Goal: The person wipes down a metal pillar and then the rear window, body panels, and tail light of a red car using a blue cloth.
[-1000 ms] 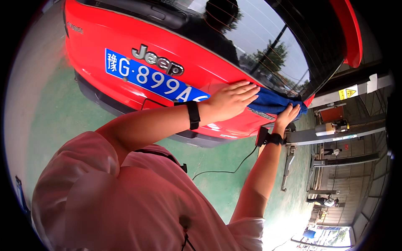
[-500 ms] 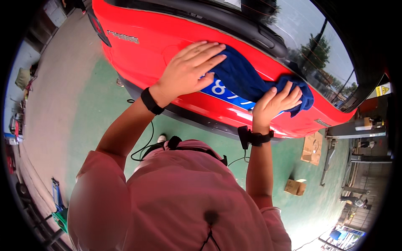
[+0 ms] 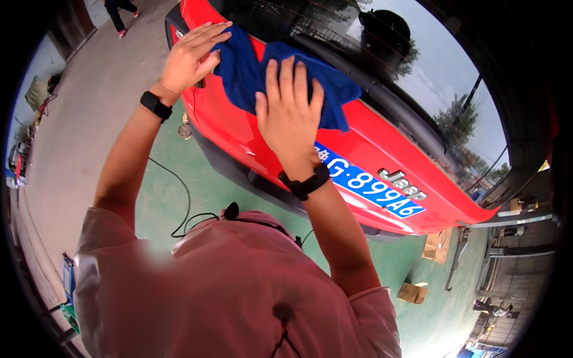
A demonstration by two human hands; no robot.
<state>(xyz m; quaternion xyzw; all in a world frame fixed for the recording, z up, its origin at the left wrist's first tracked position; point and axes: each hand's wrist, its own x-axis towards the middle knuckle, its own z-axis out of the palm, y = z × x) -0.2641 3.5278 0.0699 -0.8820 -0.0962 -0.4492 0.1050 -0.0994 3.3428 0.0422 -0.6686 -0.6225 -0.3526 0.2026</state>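
A dark blue cloth (image 3: 239, 74) lies bunched and creased over the upper left of a red car's tailgate (image 3: 364, 128), just below the rear window. My right hand (image 3: 292, 107) presses flat on the cloth's middle, its fingers spread. At the cloth's left edge is my left hand (image 3: 191, 56), fingers stretched out over the border and thumb beside it. Neither hand is closed round the fabric. Both hands hide parts of the cloth and the paint. Below and right of my right hand is a blue licence plate (image 3: 373, 185), with a silver emblem (image 3: 403, 184) above it.
A dark rear wiper (image 3: 406, 113) runs along the window's lower edge. Black cable (image 3: 186, 194) trails on the green floor by my waist. Cardboard boxes (image 3: 413, 292) lie at right. Another person's legs (image 3: 119, 15) show at far left.
Both hands have slid the cloth left and up across the tailgate, off the licence plate. The plate and the silver emblem are now uncovered, and the view has shifted.
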